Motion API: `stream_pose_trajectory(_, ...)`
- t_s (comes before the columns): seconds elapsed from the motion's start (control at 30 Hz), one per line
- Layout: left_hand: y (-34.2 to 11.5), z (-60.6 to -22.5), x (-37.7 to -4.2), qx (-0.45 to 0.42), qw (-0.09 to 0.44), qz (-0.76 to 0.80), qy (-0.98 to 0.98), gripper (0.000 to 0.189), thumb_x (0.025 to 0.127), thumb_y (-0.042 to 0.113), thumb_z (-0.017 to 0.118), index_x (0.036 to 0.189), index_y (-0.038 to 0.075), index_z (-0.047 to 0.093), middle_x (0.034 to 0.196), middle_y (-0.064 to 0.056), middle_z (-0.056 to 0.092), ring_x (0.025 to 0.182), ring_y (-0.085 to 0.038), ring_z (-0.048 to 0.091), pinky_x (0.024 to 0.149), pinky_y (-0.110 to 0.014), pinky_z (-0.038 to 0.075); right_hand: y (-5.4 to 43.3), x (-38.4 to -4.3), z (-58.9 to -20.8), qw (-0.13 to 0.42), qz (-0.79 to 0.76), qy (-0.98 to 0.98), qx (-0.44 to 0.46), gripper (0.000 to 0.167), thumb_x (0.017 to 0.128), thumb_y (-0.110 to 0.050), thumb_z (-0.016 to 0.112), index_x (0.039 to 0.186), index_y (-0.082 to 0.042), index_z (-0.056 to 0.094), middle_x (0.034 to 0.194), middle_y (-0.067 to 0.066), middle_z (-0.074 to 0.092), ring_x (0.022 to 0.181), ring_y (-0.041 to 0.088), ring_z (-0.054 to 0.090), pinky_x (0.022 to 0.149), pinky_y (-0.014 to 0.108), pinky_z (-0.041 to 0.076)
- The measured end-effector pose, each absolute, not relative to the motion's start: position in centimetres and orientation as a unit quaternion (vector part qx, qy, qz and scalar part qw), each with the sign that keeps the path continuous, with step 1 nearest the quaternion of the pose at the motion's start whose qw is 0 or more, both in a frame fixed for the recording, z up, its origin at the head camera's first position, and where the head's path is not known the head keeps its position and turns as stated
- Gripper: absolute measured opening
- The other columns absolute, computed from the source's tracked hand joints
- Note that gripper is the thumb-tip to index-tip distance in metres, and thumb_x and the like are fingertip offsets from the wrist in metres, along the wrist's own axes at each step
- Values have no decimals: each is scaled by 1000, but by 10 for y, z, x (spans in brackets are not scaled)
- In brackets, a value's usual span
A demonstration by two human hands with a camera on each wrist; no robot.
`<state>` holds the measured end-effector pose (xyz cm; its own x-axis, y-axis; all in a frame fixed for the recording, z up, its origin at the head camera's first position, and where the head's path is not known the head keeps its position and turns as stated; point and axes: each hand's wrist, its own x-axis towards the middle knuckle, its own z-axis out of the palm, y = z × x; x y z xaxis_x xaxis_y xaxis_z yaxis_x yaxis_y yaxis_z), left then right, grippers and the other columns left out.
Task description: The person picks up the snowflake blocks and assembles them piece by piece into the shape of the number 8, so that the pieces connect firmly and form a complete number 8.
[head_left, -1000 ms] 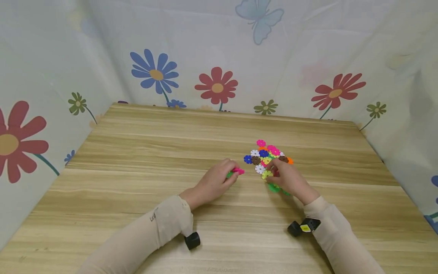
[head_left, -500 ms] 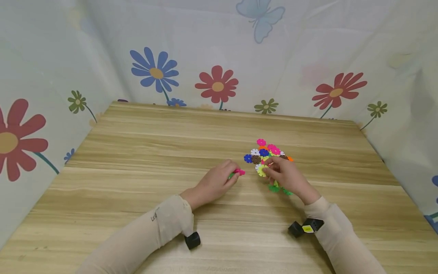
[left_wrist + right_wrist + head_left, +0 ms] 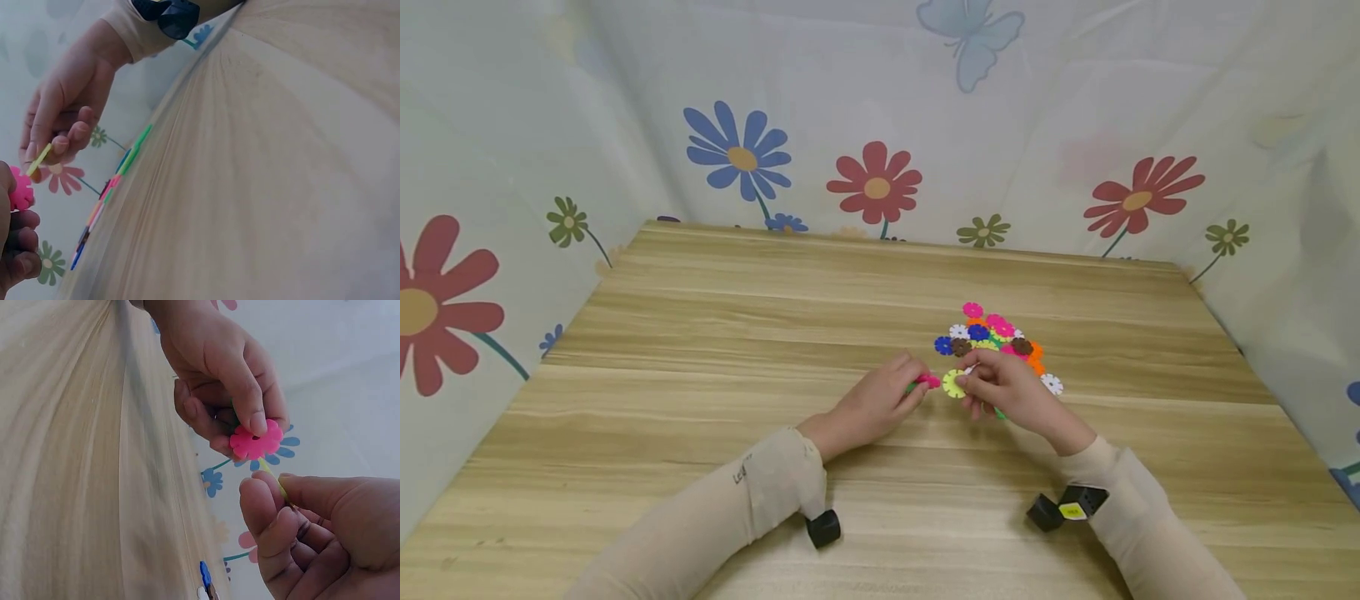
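Observation:
My left hand (image 3: 872, 404) pinches a pink notched plastic disc (image 3: 261, 445) between thumb and fingers, with a bit of green (image 3: 912, 387) showing beside it. A yellow notched disc (image 3: 953, 383) is pinched by the thumb and fingertips of my right hand (image 3: 1015, 396). In the right wrist view the yellow disc stands edge-on, its tip right at the pink disc's rim. The left wrist view shows both discs close together, above the table. Behind my right hand lies a loose pile of similar discs, among them a blue disc (image 3: 943, 345) and a brown disc (image 3: 960, 347); the hand hides part of it.
A white disc (image 3: 1052, 384) lies at the pile's right side, and a pink disc (image 3: 972, 310) at its far end. The wood-grain table (image 3: 737, 308) runs back to a flower-printed cloth (image 3: 1015, 133). Each wrist carries a small black camera (image 3: 823, 528).
My right hand has drawn the yellow disc from the pile leftward to the pink disc. The white disc at the pile's right side has come into view. My left hand has barely moved.

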<state>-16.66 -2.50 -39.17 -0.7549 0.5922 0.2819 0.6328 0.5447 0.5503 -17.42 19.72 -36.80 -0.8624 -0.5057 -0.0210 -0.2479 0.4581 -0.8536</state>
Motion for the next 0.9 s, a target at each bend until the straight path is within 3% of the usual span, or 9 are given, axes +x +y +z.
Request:
stream_pose_trajectory(0.53, -25, -390, -164, -361, 43, -302, -881, 17, 100, 14, 47, 105, 3, 58, 101, -9, 59, 87, -17, 57, 81, -29, 53, 193, -170, -368, 148, -512, 818, -219, 16, 97, -7, 54, 104, 8, 54, 74, 29, 61, 54, 17, 60, 47, 24, 47)
stream_pose_trajectory(0.9, -22, -393, -163, -378, 76, -278, -880, 16, 100, 13, 47, 105, 3, 58, 98, -7, 58, 84, -15, 54, 77, -25, 52, 189, -166, -367, 141, -511, 823, -207, 16, 99, -11, 53, 103, 3, 56, 72, 19, 63, 54, 15, 60, 48, 25, 48)
